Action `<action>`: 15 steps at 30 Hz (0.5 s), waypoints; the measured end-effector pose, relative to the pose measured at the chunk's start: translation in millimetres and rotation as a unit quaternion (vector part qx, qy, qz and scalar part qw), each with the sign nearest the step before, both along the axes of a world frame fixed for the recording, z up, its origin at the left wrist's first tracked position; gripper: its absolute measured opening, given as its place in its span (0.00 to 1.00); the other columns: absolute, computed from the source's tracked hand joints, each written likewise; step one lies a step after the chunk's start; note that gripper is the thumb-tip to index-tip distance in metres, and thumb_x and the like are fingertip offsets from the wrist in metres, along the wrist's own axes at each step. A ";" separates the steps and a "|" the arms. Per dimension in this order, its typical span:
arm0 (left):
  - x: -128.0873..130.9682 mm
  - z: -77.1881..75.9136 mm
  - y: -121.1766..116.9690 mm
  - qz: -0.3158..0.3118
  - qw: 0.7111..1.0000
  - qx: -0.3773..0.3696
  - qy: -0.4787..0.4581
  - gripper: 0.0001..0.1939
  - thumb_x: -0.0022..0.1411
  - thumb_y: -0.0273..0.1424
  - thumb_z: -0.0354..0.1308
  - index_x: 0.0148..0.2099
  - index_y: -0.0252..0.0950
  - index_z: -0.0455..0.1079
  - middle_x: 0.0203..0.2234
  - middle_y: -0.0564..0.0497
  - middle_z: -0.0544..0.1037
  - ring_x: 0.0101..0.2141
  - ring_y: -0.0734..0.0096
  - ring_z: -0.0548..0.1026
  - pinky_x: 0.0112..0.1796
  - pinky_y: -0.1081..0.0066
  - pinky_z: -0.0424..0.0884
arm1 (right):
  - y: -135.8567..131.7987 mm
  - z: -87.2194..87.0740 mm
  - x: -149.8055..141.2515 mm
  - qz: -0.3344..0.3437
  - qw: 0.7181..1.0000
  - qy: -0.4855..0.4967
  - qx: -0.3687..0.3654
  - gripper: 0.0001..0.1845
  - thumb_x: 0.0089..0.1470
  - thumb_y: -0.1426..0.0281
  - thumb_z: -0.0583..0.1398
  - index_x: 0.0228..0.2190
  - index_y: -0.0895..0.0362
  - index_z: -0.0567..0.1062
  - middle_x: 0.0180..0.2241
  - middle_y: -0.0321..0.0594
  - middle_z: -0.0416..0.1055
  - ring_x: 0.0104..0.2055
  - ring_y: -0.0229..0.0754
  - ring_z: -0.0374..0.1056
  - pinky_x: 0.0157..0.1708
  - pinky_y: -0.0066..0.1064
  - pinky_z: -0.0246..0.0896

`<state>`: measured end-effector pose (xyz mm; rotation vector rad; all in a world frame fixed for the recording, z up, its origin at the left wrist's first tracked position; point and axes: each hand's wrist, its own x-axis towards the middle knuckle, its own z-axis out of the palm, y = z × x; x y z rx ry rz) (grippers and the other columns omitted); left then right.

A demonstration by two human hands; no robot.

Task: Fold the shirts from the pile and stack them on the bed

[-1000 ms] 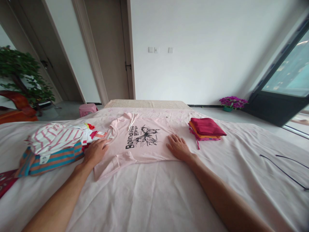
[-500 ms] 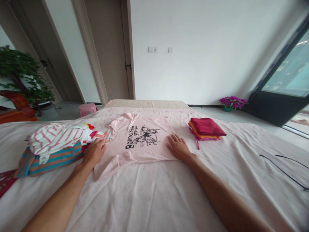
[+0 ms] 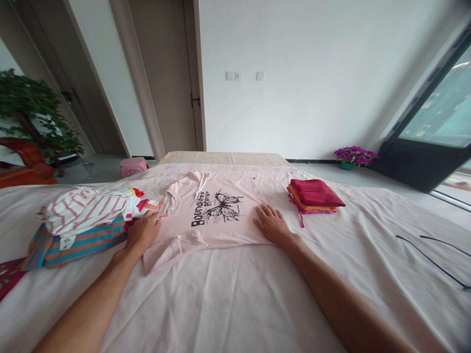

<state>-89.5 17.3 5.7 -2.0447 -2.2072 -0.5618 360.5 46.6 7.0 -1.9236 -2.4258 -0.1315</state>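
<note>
A pale pink T-shirt (image 3: 224,230) lies spread on a sheet-covered surface, its collar toward the left. It bears a black butterfly print and the words "Boundless energy". My left hand (image 3: 144,231) rests at the shirt's near shoulder, beside the collar, with fingers stretched out; what lies beneath the fingertips is hidden. On the hem at the right, my right hand (image 3: 271,223) lies flat with its fingers a little apart. Close to my left hand is a heap of striped clothes (image 3: 84,208), red-and-white over blue-and-brown.
A folded stack of red and orange clothes (image 3: 314,193) sits right of the shirt. Dark-framed glasses (image 3: 434,262) lie at the right on the pale sheet (image 3: 235,304). A dark red cloth (image 3: 11,274) is at the far left. Beyond stands a pink stool (image 3: 133,166).
</note>
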 end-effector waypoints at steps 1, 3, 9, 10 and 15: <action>-0.2 -0.3 0.0 -0.002 1.000 0.003 -0.001 0.18 0.63 0.31 0.48 0.50 0.45 0.75 0.51 0.50 0.75 0.46 0.65 0.75 0.44 0.70 0.70 | -0.2 0.2 -0.2 0.000 1.000 0.001 0.000 0.33 0.66 0.53 0.41 0.66 0.56 0.54 0.69 0.49 0.46 0.70 0.51 0.39 0.64 0.48 0.38; -0.7 -0.9 0.0 -0.007 1.000 0.010 -0.001 0.18 0.62 0.30 0.49 0.50 0.44 0.75 0.50 0.50 0.75 0.45 0.64 0.75 0.44 0.69 0.70 | -0.2 0.2 -0.2 0.000 1.000 0.001 0.000 0.34 0.66 0.53 0.41 0.66 0.56 0.54 0.69 0.48 0.46 0.70 0.51 0.38 0.64 0.47 0.38; -2.2 -3.3 1.6 -0.010 1.000 0.013 0.001 0.18 0.63 0.31 0.48 0.50 0.45 0.75 0.51 0.51 0.75 0.46 0.64 0.75 0.44 0.69 0.70 | 0.3 -0.5 0.2 -0.002 1.000 0.001 0.003 0.33 0.66 0.53 0.41 0.66 0.56 0.54 0.68 0.48 0.47 0.70 0.51 0.39 0.64 0.47 0.38; -2.5 -3.9 1.9 -0.010 1.000 0.010 0.000 0.18 0.63 0.31 0.48 0.50 0.45 0.75 0.52 0.50 0.75 0.46 0.64 0.75 0.44 0.69 0.70 | 0.2 -0.4 0.2 -0.001 1.000 0.003 0.004 0.33 0.66 0.53 0.41 0.66 0.56 0.55 0.68 0.48 0.47 0.70 0.51 0.40 0.64 0.47 0.39; -4.0 -5.4 2.7 -0.016 1.000 0.010 0.003 0.19 0.65 0.31 0.45 0.51 0.44 0.74 0.53 0.49 0.73 0.48 0.65 0.74 0.46 0.69 0.69 | -0.2 -0.1 0.2 0.005 1.000 0.004 0.001 0.33 0.66 0.53 0.42 0.66 0.57 0.54 0.69 0.49 0.47 0.70 0.52 0.40 0.64 0.47 0.38</action>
